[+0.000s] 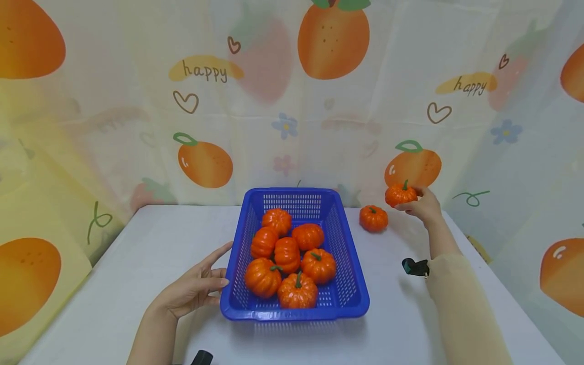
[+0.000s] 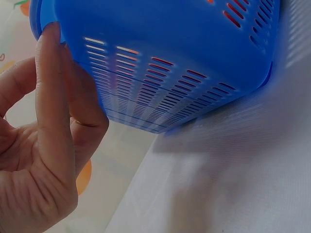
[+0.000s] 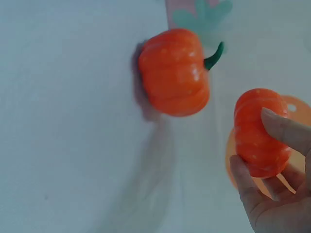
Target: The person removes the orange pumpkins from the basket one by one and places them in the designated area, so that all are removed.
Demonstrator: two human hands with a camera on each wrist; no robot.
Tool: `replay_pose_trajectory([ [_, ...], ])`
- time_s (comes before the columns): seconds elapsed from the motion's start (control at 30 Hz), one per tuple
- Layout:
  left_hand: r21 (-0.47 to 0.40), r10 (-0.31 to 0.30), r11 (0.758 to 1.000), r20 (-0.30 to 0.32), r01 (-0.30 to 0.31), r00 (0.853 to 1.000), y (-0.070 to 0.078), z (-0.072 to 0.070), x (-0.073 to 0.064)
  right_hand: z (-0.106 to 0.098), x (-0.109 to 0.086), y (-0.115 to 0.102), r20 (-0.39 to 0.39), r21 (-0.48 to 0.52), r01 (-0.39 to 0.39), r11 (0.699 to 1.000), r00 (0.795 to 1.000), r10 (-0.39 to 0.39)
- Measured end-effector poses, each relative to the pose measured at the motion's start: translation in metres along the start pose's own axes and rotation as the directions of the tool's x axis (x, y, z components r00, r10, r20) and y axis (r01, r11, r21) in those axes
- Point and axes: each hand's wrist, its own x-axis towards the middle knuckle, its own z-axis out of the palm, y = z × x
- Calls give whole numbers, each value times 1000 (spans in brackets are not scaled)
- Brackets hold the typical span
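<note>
A blue plastic basket (image 1: 360,304) with slotted walls stands mid-table and holds several small orange toy pumpkins (image 1: 297,291). My left hand (image 1: 193,289) holds its left rim, the thumb at the edge and bent fingers under it; the left wrist view shows this hand (image 2: 53,131) close against the basket's outer wall (image 2: 160,43). At the right, above the table, my right hand (image 1: 425,205) grips one toy pumpkin (image 1: 400,195) between thumb and fingers. Another toy pumpkin (image 1: 373,219) lies on the table between that hand and the basket, its green stem (image 3: 214,57) plain in the right wrist view.
The table (image 1: 182,223) has a white cover. Behind it hangs a curtain (image 1: 283,142) printed with fruit, hearts and words, close to the table's far edge. A small black device (image 1: 415,267) sticks out from the right sleeve (image 1: 461,304).
</note>
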Motion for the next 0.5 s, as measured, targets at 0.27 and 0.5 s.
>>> replay_pose_trajectory([
  [0.27,8,-4,1000,6,4,1000,-1,-1,-1,6,-2,35,-33,28,-122,992,992,123],
  [0.5,9,3,1000,2,-3,1000,-1,-2,1,13,-1,47,-47,28,-154,988,987,156],
])
